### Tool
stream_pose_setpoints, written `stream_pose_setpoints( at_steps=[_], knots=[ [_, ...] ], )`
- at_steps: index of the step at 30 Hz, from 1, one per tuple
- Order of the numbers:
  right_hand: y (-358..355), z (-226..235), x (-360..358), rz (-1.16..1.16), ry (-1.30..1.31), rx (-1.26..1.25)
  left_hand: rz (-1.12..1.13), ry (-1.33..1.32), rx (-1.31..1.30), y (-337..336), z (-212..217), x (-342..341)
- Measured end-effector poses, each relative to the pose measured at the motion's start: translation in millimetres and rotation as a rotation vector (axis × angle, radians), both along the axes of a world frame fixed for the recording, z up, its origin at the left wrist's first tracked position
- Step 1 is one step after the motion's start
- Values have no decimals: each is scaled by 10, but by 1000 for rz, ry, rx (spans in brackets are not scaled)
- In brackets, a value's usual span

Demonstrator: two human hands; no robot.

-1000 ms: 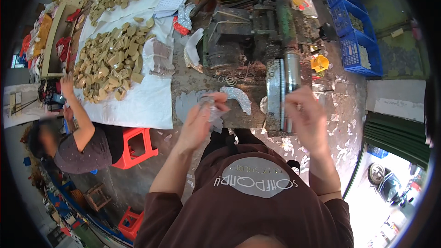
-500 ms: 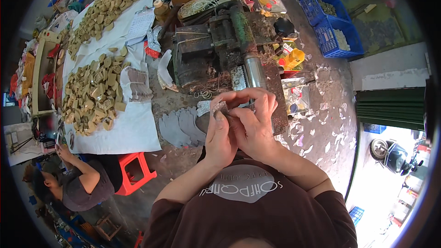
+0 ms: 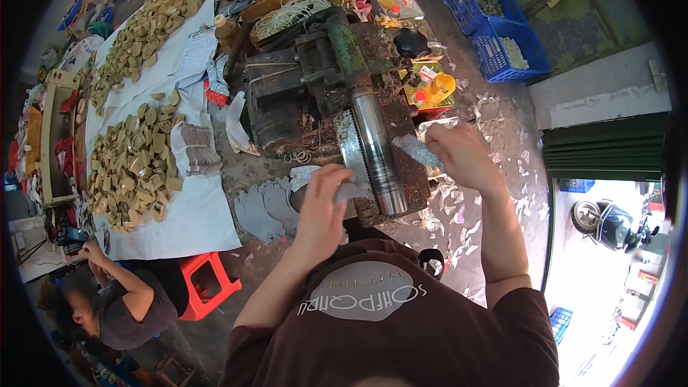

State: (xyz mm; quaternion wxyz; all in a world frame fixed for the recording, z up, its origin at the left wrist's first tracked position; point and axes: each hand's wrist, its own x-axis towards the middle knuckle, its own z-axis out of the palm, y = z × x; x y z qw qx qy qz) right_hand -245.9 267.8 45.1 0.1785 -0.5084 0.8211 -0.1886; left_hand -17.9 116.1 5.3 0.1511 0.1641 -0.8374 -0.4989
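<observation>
In front of me is a rusty green machine point(image 3: 308, 86) with a shiny metal roller point(image 3: 378, 158). My left hand point(image 3: 320, 208) is closed just left of the roller's near end, and a small grey curved piece point(image 3: 350, 193) shows at its fingers. To the right of the roller, my right hand point(image 3: 464, 156) pinches a glittery silver strip point(image 3: 417, 149) that sticks out toward the machine. Fanned grey cut pieces point(image 3: 269, 208) lie on the bench by my left hand. Another glittery piece point(image 3: 301, 176) lies just behind that hand.
Piles of greenish-tan blocks point(image 3: 136, 165) cover a white sheet point(image 3: 208, 222) on the left. A bundle of grey pieces point(image 3: 197, 149) lies beside them. A person point(image 3: 129, 301) sits near a red stool point(image 3: 208, 283). Blue crates point(image 3: 505, 50) stand far right; scraps litter the floor point(image 3: 502, 172).
My hands were together over the near end of the bench and have parted. The right has moved right with the glittery strip, the left slightly left and down with the grey piece.
</observation>
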Motion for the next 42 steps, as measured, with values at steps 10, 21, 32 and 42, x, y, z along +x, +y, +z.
stream_pose_setpoints(
  at_steps=[10, 21, 32, 42],
  knots=[
    [-212, -263, 249, -156, -63, -325, 35, -69, 145, -22, -40, -78],
    [-57, -415, 209, -370, -290, -451, 522, -312, -336, -973, -512, 1389],
    [-108, -430, 235, -411, -363, -453, 36, -794, -237, -490, -1071, 1857],
    [-573, 217, 1018, 97, -254, -578, 79, 262, 483, -414, -25, 507]
  ],
)
